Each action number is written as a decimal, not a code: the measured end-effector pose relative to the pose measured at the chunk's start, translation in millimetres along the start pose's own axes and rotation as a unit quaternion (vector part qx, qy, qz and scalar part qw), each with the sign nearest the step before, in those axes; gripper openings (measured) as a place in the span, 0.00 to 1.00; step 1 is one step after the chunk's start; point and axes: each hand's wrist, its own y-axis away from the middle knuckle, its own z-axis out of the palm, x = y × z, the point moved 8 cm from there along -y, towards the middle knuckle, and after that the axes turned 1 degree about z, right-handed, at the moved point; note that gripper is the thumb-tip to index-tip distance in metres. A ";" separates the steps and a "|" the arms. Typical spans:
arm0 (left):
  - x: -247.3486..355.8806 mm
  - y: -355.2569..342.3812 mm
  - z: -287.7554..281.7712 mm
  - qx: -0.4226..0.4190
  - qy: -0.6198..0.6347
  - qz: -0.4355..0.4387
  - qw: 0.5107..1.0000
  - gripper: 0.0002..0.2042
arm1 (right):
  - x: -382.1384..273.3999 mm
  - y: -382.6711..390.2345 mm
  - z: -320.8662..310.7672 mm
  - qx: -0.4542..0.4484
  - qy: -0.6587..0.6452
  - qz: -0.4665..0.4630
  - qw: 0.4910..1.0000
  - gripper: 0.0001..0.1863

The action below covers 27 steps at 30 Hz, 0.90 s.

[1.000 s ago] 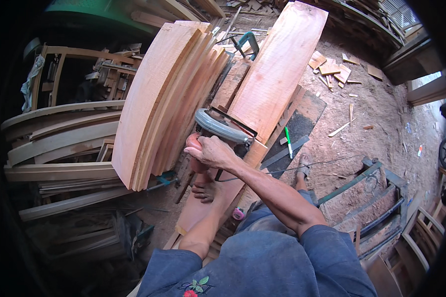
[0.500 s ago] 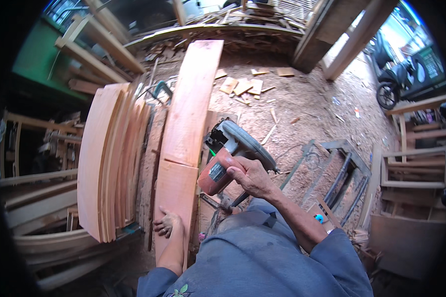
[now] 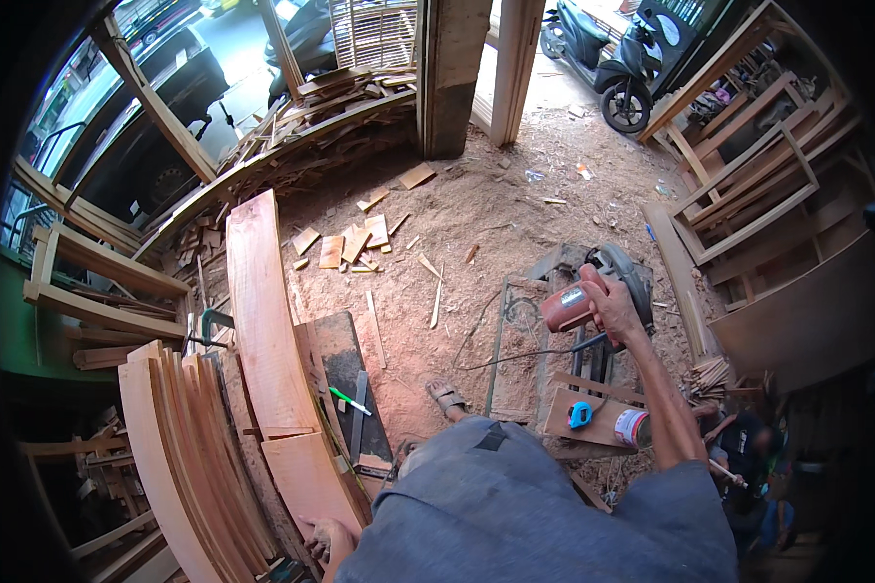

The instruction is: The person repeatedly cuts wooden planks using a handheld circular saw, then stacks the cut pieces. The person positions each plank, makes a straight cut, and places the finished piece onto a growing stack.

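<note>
Touching the near board with left hand; cannot tell whether gripping it. Clasping the saw in right hand, well right of the board, at the metal frame. With scraps beyond on the floor, and a motorbike farther off.

Sawdust-strewn workshop floor, lit by daylight from outside.
The bright opening is bordered by a thick post; a scooter is parked nearby, wooden frames are stacked at right.
</note>
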 end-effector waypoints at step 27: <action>-25.1 -21.2 13.2 -0.046 0.013 0.088 0.995 0.54 | 249.4 -21.7 27.1 -0.159 0.582 0.052 0.796 0.20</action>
